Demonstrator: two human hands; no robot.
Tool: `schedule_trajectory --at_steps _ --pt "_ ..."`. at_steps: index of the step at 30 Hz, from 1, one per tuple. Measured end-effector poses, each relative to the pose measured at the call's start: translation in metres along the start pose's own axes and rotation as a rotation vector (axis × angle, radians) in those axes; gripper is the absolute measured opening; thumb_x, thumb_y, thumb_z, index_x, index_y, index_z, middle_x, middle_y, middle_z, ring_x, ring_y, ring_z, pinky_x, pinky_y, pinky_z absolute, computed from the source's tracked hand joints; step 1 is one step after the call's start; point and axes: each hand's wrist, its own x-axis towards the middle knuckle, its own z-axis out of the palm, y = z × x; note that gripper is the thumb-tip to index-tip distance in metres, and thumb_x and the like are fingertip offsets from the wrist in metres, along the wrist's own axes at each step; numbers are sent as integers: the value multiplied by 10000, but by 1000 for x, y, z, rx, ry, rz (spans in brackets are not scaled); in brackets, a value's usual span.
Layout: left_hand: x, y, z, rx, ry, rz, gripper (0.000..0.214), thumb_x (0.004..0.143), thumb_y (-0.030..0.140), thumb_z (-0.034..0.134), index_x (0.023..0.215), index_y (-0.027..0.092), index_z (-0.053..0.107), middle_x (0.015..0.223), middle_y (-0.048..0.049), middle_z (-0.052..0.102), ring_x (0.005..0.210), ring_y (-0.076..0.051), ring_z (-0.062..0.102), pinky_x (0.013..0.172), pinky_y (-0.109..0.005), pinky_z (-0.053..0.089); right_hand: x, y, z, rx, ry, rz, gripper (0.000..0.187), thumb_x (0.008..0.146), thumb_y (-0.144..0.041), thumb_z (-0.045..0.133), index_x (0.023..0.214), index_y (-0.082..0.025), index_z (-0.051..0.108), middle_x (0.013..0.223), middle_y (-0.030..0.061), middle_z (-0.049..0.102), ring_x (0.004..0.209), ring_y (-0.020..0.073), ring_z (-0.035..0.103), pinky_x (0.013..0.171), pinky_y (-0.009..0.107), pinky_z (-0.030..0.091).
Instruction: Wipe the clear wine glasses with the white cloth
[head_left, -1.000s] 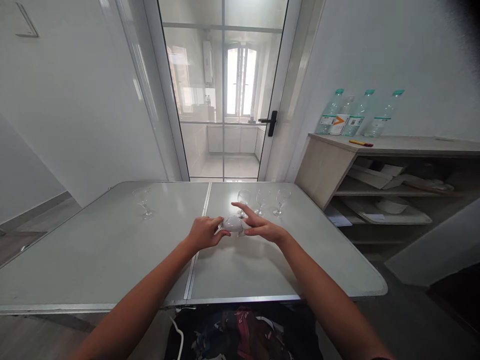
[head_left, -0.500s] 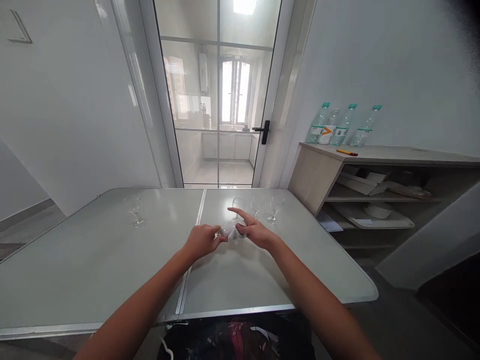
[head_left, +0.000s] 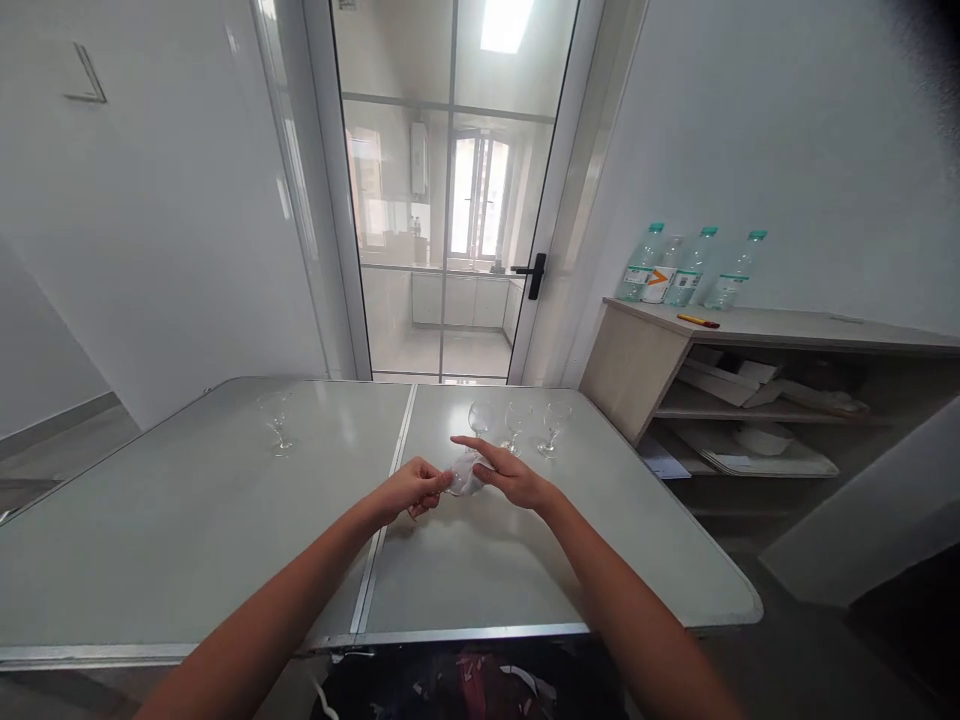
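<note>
My left hand [head_left: 411,487] and my right hand [head_left: 511,478] meet over the middle of a grey folding table [head_left: 225,540]. Between them is a clear stemmed glass with a white cloth [head_left: 463,474] wrapped round its bowl. The left hand's fingers pinch the glass at its foot end. The right hand grips the cloth on the bowl, its forefinger stretched out over the top. Just beyond the hands, three empty stemmed glasses [head_left: 517,426] stand in a row. One more glass [head_left: 276,421] stands alone on the table's left half.
A glass door [head_left: 450,200] with a black handle stands behind the table. To the right is a wooden shelf unit [head_left: 750,380] with several water bottles [head_left: 690,268] on top and papers inside. Clothing lies below the table's near edge.
The camera has tilted up a little. Both hands stay together on the glass and cloth; the cloth has shifted round the bowl and the left fingers have curled in more.
</note>
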Motion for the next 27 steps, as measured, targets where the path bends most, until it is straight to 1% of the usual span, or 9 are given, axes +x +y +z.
schedule_trajectory --at_steps 3,5,7,10,14,17,20,23,27 --pt "4 -5 5 509 336 147 523 874 654 568 702 162 611 555 6 499 526 -132 467 554 -252 291 7 12 8 65 153 95 522 992 -513 489 1460 -281 489 864 2 562 761 165 464 755 305 406" --pt "5 -8 8 739 432 206 415 871 583 618 853 172 672 613 -20 582 584 -164 525 593 -263 304 12 18 14 156 240 194 488 970 -508 513 1395 -270 551 874 4 551 758 165 453 721 290 392" --pt "5 -9 10 752 446 214 413 874 578 619 908 171 685 629 -31 604 593 -175 543 601 -267 310 15 20 19 214 305 236 468 962 -511 512 1352 -261 581 883 8 545 757 166 445 698 280 381" --pt "2 -7 7 372 281 126 561 883 680 537 750 150 665 525 -2 508 495 -135 473 549 -258 300 13 13 19 207 309 152 502 980 -523 481 1407 -263 532 868 7 545 753 167 445 700 279 382" --pt "-2 -4 -1 -317 -228 -91 735 905 763 380 868 104 704 484 59 384 374 -57 239 473 -249 264 4 -2 13 118 124 -3 539 1002 -547 435 1422 -222 529 792 13 584 722 173 489 709 296 402" --pt "-1 -4 0 -453 -323 -118 725 898 751 424 935 87 711 474 83 339 368 -44 185 456 -242 236 0 -5 9 43 12 -74 531 1021 -543 392 1396 -201 550 761 19 621 713 172 513 722 302 413" --pt "2 -5 7 -277 -79 -17 660 885 735 481 801 113 686 487 56 386 384 -62 277 456 -242 229 2 -3 10 -11 84 -70 490 1029 -527 377 1348 -203 560 728 -1 586 677 158 480 708 295 401" --pt "5 -9 13 163 284 112 602 879 688 542 642 141 627 487 31 424 443 -89 366 503 -247 238 9 3 14 -30 232 -9 441 1006 -525 439 1302 -229 579 733 -18 516 689 154 441 704 287 375" --pt "6 -20 12 740 571 262 425 880 590 629 948 182 728 624 -27 638 565 -155 514 589 -264 283 16 14 20 285 370 215 522 940 -565 525 1367 -265 518 756 -29 439 688 152 411 657 270 352"
